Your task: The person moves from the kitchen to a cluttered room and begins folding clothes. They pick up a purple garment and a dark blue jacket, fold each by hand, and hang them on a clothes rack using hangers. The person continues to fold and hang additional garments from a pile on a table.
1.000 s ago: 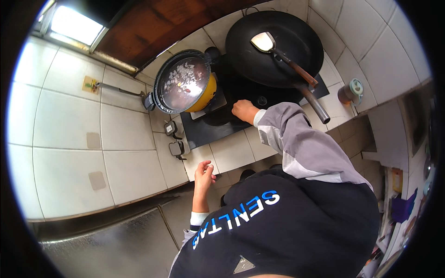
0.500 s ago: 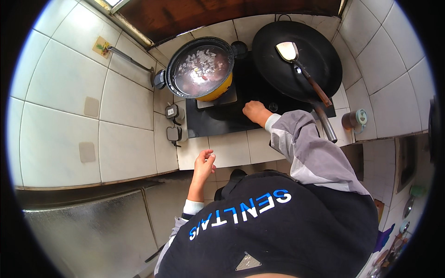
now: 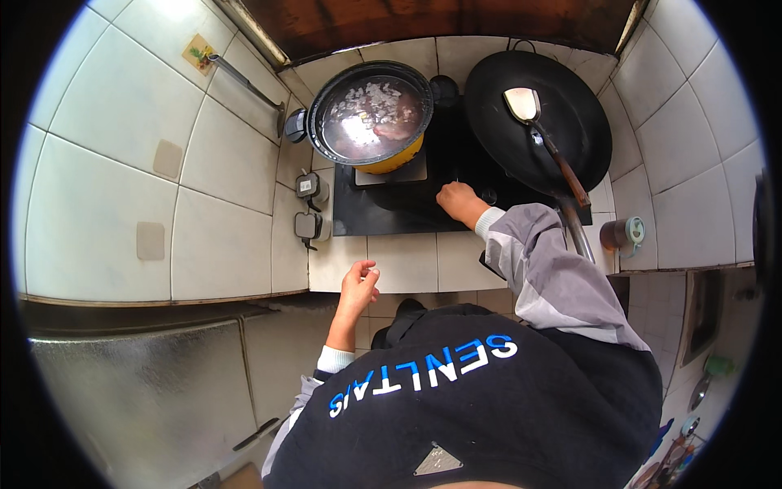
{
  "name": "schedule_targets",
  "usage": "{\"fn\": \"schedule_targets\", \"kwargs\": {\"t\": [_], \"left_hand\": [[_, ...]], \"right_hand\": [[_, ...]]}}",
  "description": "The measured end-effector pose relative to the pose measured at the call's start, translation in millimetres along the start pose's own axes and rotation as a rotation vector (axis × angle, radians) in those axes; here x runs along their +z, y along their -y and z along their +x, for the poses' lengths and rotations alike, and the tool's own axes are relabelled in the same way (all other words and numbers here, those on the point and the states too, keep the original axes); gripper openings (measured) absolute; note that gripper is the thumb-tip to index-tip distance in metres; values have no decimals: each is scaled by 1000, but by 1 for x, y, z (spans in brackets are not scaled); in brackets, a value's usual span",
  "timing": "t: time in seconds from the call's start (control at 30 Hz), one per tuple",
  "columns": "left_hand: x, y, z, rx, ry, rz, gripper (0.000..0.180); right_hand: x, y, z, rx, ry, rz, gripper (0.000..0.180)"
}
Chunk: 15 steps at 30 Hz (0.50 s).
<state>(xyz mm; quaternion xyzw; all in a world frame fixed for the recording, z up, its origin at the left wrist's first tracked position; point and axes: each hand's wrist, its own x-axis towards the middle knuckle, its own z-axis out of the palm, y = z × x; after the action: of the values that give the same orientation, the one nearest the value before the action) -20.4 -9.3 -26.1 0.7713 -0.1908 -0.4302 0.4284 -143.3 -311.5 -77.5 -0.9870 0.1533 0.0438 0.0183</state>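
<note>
Two hands are in view: your right hand [image 3: 460, 201] is low over the front of the black stove [image 3: 366, 216], fingers curled, just left of a round knob [image 3: 489, 196]; its underside is hidden, so whether it grips anything cannot be told. Your left hand [image 3: 358, 285] is loosely half-curled, seemingly empty, by the front edge of the tiled bench [image 3: 403, 265] that carries the stove. For this work at the stove's front, it would be wise to move in small, steady turns or presses, watch the yellow pot [image 3: 391, 159] of liquid at the left, and keep your sleeve [image 3: 546, 261] off the handle [image 3: 577, 232] of the wok [image 3: 505, 155]. Compared with half a second ago, pot and wok sit farther right in view, the window sliver is gone, and both hands keep much the same pose.
</note>
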Motion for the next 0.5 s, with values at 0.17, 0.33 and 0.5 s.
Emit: {"fn": "schedule_targets", "kwargs": {"t": [0.17,0.33,0.5], "left_hand": [[-10,-11,5,16,-19,10,35],[-47,-42,31,113,-82,-48,33],[-90,-87,79,180,-137,-53,31]], "right_hand": [[3,-1,0,-31,-40,-29,12],[3,-3,1,25,-2,-2,11],[-17,5,-3,63,-16,37,7]]}}
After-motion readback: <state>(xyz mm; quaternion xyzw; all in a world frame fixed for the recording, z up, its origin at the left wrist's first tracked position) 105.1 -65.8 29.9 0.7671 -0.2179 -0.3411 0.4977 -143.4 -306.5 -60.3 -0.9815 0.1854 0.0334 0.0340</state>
